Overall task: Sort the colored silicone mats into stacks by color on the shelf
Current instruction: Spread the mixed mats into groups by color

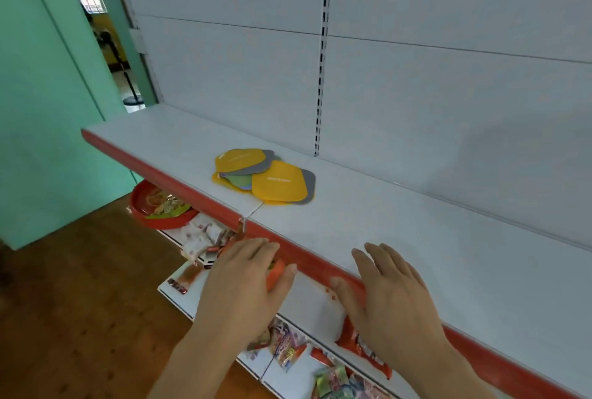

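A loose, mixed pile of silicone mats (266,176) lies on the white shelf (416,238), left of centre. Yellow mats (277,184) lie on top, with grey mats (309,180) and a green mat (238,180) showing between them. My left hand (243,283) is just in front of the shelf's red front edge (314,262) and grips an orange mat (275,273), mostly hidden under the fingers. My right hand (390,286) hovers flat over the front edge with straight fingers, holding nothing. Both hands are well short of the pile.
Below the shelf is a lower shelf (307,299) with snack packets (288,347) and a red bowl (160,206) of packaged goods. A white back panel rises behind the shelf. A green wall and wooden floor are at left.
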{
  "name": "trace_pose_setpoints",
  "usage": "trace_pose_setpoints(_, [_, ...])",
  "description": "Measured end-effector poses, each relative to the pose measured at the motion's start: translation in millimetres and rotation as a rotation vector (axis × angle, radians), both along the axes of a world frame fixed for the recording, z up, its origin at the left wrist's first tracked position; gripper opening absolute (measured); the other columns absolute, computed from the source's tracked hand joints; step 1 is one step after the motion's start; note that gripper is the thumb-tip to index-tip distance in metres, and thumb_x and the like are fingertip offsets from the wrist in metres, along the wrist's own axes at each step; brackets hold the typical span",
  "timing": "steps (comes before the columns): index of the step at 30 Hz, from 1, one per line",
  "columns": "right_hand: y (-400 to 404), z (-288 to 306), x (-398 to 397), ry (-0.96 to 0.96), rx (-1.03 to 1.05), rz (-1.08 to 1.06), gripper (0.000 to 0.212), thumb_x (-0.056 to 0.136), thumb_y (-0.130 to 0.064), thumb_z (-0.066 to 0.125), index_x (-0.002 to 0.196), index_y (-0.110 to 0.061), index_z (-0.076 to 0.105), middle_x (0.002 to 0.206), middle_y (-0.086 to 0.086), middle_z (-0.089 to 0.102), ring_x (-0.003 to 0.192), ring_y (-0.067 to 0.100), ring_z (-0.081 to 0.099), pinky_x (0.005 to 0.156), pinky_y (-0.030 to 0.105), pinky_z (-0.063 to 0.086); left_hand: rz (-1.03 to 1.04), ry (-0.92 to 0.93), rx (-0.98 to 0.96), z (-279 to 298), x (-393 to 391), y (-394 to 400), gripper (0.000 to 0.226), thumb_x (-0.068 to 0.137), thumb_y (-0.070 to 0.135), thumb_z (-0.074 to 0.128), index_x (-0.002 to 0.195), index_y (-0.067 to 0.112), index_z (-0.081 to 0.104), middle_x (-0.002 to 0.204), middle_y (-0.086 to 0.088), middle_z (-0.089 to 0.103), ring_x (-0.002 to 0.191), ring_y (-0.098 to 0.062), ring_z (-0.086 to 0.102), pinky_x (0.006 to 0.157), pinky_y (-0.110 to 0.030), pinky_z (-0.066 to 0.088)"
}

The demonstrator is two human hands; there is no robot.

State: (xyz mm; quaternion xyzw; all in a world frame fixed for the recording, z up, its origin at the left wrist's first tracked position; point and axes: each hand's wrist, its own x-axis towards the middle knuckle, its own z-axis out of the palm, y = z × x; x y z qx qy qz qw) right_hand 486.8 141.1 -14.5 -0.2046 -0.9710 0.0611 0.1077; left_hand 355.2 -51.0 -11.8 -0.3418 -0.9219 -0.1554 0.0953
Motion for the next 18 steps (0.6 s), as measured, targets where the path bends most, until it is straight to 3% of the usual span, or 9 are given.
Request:
trace_pose_setpoints(6, [-11.9, -2.4, -100.9, 0.056, -0.024, 0.012, 0.067, 0.095, -0.064, 0.041, 0.127, -0.012, 0.068, 0.133, 0.013, 0.067, 0.130, 0.037, 0.058, 0.102, 0.051, 0.053, 0.021, 0.024, -0.029, 14.0, -98.3, -6.7, 0.055, 0.097, 0.059, 0.041, 0.120, 0.020, 0.073, 0.121, 0.003, 0.073, 0.114, -0.021, 0.066, 0.098, -0.037, 0.056])
trace_pose_setpoints(10, [-15.1, -1.1, -155.2, 0.048, -0.023, 0.003, 0.069, 0.094, -0.065, 0.037, 0.130, -0.014, 0.066, 0.133, 0.012, 0.066, 0.130, 0.036, 0.057, 0.103, 0.050, 0.052, 0.020, -0.016, -0.038, 12.3, -159.4, -7.3, 0.056, 0.096, 0.057, 0.040, 0.121, 0.018, 0.072, 0.120, 0.001, 0.074, 0.112, -0.023, 0.067, 0.094, -0.038, 0.057])
trace_pose_setpoints(18, [-27.1, -6.3, -244.7, 0.026, 0.003, -0.123, 0.065, 0.093, -0.066, 0.040, 0.123, -0.016, 0.069, 0.131, 0.010, 0.066, 0.125, 0.036, 0.059, 0.097, 0.050, 0.055, -0.096, -0.040, -0.014, -7.3, -277.6, 8.4, 0.043, 0.092, 0.052, 0.043, 0.099, 0.020, 0.071, 0.093, 0.001, 0.072, 0.090, -0.027, 0.067, 0.073, -0.040, 0.057])
